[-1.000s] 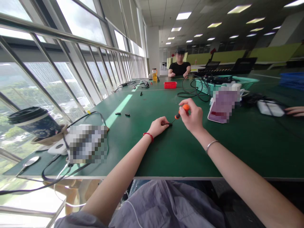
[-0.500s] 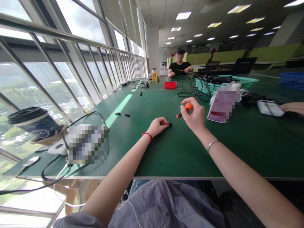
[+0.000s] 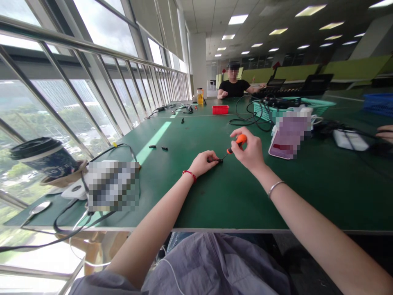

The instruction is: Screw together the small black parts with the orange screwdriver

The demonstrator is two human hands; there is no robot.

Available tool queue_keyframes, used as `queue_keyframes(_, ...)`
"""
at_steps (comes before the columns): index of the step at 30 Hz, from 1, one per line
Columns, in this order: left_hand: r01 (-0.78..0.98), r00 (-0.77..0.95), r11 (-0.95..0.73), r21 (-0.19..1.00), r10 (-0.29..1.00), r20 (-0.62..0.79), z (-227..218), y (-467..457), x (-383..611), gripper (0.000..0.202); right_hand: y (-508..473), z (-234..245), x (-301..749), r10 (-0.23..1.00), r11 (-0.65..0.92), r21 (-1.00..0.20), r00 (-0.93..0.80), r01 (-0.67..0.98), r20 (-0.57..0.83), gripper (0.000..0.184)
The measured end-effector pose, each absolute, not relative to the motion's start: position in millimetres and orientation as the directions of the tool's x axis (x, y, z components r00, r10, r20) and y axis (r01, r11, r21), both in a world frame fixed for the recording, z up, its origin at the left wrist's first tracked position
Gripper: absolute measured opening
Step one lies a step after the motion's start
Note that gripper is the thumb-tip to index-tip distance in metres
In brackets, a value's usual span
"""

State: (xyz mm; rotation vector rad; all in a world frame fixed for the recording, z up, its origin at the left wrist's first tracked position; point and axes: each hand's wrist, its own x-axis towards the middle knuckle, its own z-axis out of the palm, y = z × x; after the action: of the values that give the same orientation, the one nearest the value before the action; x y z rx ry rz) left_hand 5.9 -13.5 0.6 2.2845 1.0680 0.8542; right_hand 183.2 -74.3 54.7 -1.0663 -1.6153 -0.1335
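Note:
My left hand (image 3: 202, 164) is closed on a small black part (image 3: 220, 161) and holds it down at the table's middle. Most of that part is hidden by the fingers, so its kind cannot be made out. In my right hand (image 3: 250, 149) is a screwdriver (image 3: 241, 140) with an orange and black handle, held tilted. Its thin metal shaft runs down to the left, and the tip meets the black part or lies right beside it. Two similar black pieces, one of them here (image 3: 165, 148), lie to the left on the green table (image 3: 190, 196).
On the left are a paper cup (image 3: 44, 157), cables and a blurred-out item. A phone (image 3: 287, 139) leans before a teal basket (image 3: 319, 107) of cables. Farther back are a red box (image 3: 220, 110), a jar (image 3: 200, 96) and a seated person (image 3: 235, 86).
My right hand and the screwdriver's handle have shifted slightly left, its tip staying at the black part. The far person's arm has swung out sideways; another person's hand at the right edge has drawn back.

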Motion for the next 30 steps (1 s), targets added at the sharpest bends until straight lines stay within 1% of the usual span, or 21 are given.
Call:
queue_keyframes(3,0.513,0.51,-0.608,0.606,0.784,0.355,-0.6,-12.3,5.5,0.011,-74.1,54.3,185.9,0.578,0.598,-0.434,0.011,0.674,0.816,0.008)
queue_keyframes(13,0.51,0.503,-0.61,0.607,0.784,0.365,-0.9,-12.3,5.4,0.007,-74.1,57.5,182.9,0.605,0.558,-0.493,0.079,0.668,0.792,0.029)
queue_keyframes(15,0.514,0.501,-0.606,0.608,0.787,0.361,-0.4,-12.7,5.4,0.007,-74.0,56.6,182.9,0.605,0.561,-0.501,0.087,0.659,0.791,0.025)
queue_keyframes(18,0.517,0.5,-0.601,0.61,0.79,0.354,0.0,-13.1,5.5,0.007,-72.5,54.0,184.6,0.607,0.577,-0.51,0.082,0.638,0.79,0.011)
queue_keyframes(22,0.514,0.498,-0.595,0.618,0.794,0.35,-0.6,-12.8,5.5,0.008,-69.9,52.3,185.8,0.629,0.568,-0.531,0.085,0.629,0.773,0.02)
queue_keyframes(26,0.508,0.501,-0.6,0.618,0.79,0.354,-1.5,-11.9,5.3,0.008,-70.3,53.0,182.4,0.665,0.519,-0.566,0.113,0.64,0.738,0.02)
queue_keyframes(30,0.51,0.495,-0.595,0.621,0.794,0.353,-1.9,-11.8,5.4,0.008,-71.8,52.7,179.8,0.634,0.55,-0.551,0.116,0.628,0.765,0.018)
